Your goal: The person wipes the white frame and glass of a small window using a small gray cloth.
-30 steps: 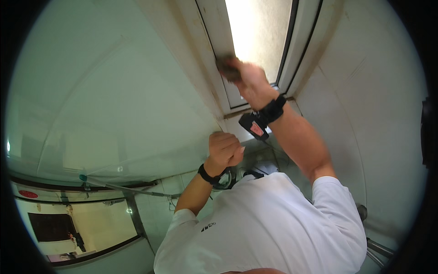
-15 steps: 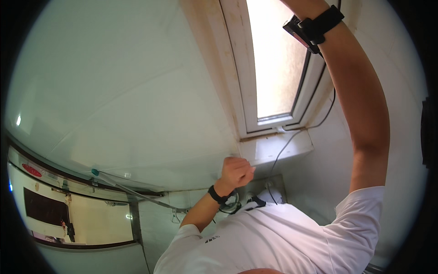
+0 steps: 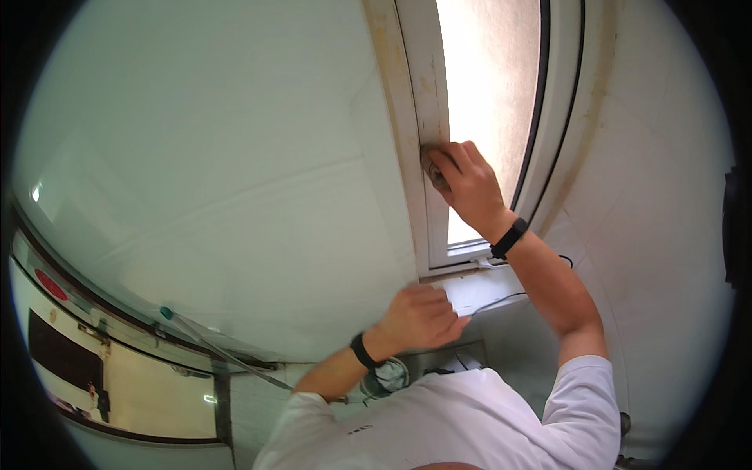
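Observation:
My right hand (image 3: 474,184) reaches up to the tall window and grips a grey, wiry-looking steel wool scourer (image 3: 432,166). It presses the scourer against the left upright of the white window frame (image 3: 429,102), which has brownish stains. Beside it is the bright window pane (image 3: 493,86). Lower down, my left hand (image 3: 423,317) hangs in the air in front of the tiled wall below the window, fingers curled into a loose fist. Nothing shows in it, and the palm side is hidden. Both wrists wear dark bands.
A thin cable (image 3: 501,299) runs across the white sill (image 3: 470,294) under the window. Near my left wrist stands a round bin (image 3: 388,376) with pale stuff inside. A pole with a green tip (image 3: 167,313) leans at left, near a dark-framed opening or mirror (image 3: 168,384).
My right hand has come down from above the picture's upper edge onto the left frame upright, showing the scourer. My left fist has shifted slightly right and down. The view has tilted a little.

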`<act>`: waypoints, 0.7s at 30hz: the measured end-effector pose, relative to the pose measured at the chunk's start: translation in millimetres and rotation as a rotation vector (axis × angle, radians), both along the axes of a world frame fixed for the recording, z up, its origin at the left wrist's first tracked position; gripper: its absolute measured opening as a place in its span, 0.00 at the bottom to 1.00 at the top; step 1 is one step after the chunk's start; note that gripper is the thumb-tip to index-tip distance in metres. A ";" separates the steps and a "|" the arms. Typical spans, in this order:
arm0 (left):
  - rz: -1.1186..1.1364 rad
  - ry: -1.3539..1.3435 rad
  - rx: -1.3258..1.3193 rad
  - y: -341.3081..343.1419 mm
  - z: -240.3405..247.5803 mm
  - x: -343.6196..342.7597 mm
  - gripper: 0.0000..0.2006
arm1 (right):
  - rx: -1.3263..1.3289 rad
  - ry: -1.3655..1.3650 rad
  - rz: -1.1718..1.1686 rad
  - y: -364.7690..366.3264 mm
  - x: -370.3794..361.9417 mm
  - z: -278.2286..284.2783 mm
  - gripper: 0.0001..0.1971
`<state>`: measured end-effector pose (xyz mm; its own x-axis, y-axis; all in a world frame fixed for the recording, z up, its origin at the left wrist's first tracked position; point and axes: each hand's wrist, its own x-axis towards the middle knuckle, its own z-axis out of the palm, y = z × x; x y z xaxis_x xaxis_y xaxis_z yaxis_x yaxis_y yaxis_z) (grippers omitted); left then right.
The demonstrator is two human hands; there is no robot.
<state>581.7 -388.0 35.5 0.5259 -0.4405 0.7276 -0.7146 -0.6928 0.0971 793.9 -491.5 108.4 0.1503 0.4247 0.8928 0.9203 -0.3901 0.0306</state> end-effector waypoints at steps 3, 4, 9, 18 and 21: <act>0.014 -0.103 0.067 -8.6 39.0 7.5 0.12 | 0.063 0.135 0.080 -19.0 -4.6 20.5 0.21; 0.033 -0.124 0.100 -8.6 50.8 8.6 0.11 | 0.115 0.078 0.090 -18.5 -1.2 46.4 0.21; 0.061 -0.172 0.191 -5.4 114.2 8.6 0.08 | 0.195 -0.406 -0.007 -30.8 20.2 234.7 0.20; 0.157 -0.120 0.387 18.9 176.5 -20.9 0.06 | 0.237 -0.297 0.013 37.8 21.0 136.6 0.26; 0.161 -0.158 0.452 24.6 207.8 -14.9 0.07 | 0.017 -0.196 -0.030 3.7 11.5 31.2 0.28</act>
<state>566.8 -363.4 243.3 0.5121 -0.6524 0.5588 -0.5773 -0.7431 -0.3385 805.4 -487.8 139.6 -0.0152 0.4071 0.9133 0.8854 -0.4189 0.2015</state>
